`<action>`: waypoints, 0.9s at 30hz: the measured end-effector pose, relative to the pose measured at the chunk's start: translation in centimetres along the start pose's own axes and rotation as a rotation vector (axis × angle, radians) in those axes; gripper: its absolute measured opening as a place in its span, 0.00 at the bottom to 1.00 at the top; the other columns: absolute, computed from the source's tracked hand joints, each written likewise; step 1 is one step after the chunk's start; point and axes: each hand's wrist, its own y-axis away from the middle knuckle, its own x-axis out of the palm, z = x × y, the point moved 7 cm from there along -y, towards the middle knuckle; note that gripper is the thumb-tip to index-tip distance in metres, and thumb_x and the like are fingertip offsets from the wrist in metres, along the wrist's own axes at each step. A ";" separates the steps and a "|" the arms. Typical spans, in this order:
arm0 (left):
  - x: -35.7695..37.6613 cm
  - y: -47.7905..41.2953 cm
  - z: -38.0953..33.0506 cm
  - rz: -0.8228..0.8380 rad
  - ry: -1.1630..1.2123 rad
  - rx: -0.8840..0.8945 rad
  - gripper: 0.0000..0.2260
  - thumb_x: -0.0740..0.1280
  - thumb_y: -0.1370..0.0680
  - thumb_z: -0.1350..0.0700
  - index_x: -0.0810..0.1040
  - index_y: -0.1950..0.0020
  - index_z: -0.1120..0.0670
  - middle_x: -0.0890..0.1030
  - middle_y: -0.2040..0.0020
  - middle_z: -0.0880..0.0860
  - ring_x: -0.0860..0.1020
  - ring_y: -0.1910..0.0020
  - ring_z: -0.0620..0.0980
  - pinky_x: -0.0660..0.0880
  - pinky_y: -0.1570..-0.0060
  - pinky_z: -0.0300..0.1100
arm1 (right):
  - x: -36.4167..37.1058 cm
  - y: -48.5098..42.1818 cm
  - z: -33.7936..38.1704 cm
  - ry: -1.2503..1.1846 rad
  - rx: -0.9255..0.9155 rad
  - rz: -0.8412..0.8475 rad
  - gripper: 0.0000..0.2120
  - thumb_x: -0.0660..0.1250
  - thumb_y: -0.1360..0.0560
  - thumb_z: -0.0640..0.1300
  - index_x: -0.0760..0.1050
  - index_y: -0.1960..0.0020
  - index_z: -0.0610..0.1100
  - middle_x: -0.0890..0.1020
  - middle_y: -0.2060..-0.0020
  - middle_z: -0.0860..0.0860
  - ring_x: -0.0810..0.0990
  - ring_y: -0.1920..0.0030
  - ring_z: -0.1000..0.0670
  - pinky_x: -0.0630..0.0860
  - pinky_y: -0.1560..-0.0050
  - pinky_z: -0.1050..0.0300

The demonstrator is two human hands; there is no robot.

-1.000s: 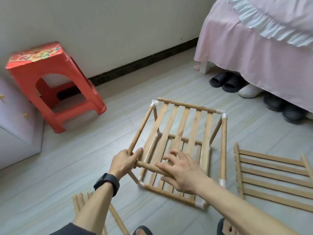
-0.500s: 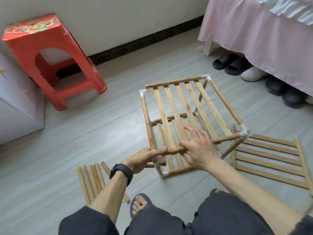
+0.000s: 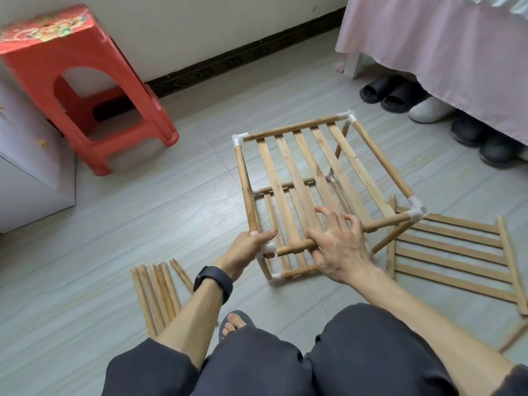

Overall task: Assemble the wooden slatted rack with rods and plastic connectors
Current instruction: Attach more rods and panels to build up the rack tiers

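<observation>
While the person is sitting over a pale, wood-grain floor (image 3: 128, 224), a glossy red plastic stool (image 3: 85, 81) is standing against the white wall and shoes (image 3: 400, 94) are lying under a pink bed skirt (image 3: 443, 52). The rack (image 3: 314, 167), made of round wooden rods, flat slats and white plastic corner pieces, is standing on the floor in front of the knees. The left hand (image 3: 248, 250) is gripping the near-left connector (image 3: 268, 248), thumb on top. The right hand (image 3: 340, 244) is gripping the front rod (image 3: 294, 248) just beside that connector, its other fingers bending over the slats. Loose rods (image 3: 157, 292) are lying to the left and a slatted panel (image 3: 457, 252) is lying flat to the right.
</observation>
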 end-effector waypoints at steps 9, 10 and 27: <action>0.2 0.1 0.9 -0.170 0.085 0.000 0.11 0.67 0.20 0.52 0.74 0.60 0.55 0.77 0.74 0.47 0.77 0.65 0.52 0.73 0.43 0.53 | 0.1 -0.8 0.4 0.037 0.048 0.022 0.05 0.65 0.31 0.44 0.74 0.56 0.52 0.68 0.30 0.42 0.69 0.30 0.42 0.64 0.36 0.36; 0.1 0.2 1.0 -0.158 0.086 -0.013 0.11 0.67 0.20 0.52 0.73 0.59 0.55 0.77 0.74 0.47 0.76 0.65 0.52 0.73 0.41 0.53 | 0.3 -0.8 0.6 0.045 0.045 0.020 0.06 0.66 0.31 0.44 0.74 0.56 0.51 0.69 0.30 0.41 0.69 0.30 0.41 0.64 0.37 0.36; 0.8 0.8 0.8 -0.274 0.064 0.003 0.10 0.64 0.19 0.54 0.75 0.58 0.57 0.75 0.64 0.52 0.76 0.71 0.47 0.73 0.62 0.45 | 0.2 -1.4 0.5 0.115 0.057 0.037 0.04 0.66 0.28 0.43 0.75 0.53 0.47 0.69 0.32 0.37 0.68 0.30 0.38 0.63 0.35 0.33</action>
